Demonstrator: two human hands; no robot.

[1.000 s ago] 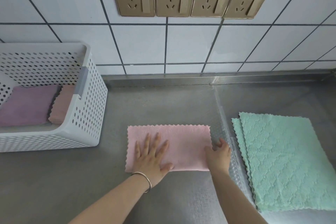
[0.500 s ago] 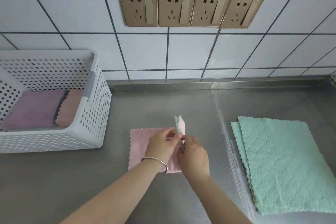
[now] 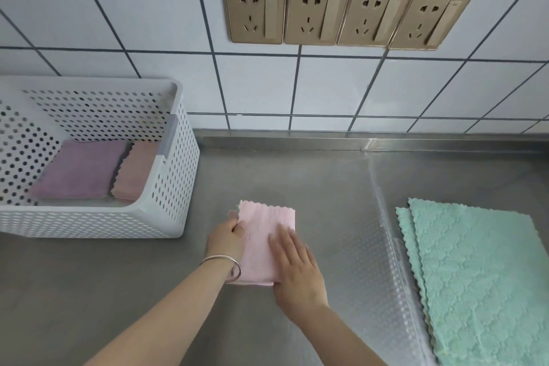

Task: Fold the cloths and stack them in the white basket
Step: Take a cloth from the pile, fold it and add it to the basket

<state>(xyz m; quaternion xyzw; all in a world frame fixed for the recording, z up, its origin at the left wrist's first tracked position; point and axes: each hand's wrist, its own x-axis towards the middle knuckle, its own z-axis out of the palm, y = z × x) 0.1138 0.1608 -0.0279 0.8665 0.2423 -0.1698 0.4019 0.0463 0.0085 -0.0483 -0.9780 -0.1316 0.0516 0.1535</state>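
While the pink cloth (image 3: 263,244) lies folded on the steel counter (image 3: 312,181), I see the left hand (image 3: 226,239) pinching its left edge with curled fingers, a bangle (image 3: 225,266) on that wrist. The right hand (image 3: 297,270) lies flat on the cloth's right half, fingers straight. To the left stands the white basket (image 3: 175,175), holding 2 folded cloths: purple (image 3: 80,169) and peach (image 3: 133,171). 2 green cloths (image 3: 481,276) lie spread at right.

Both forearms are bare, and the left wrist wears a thin, apparently silver bangle (image 3: 225,266).
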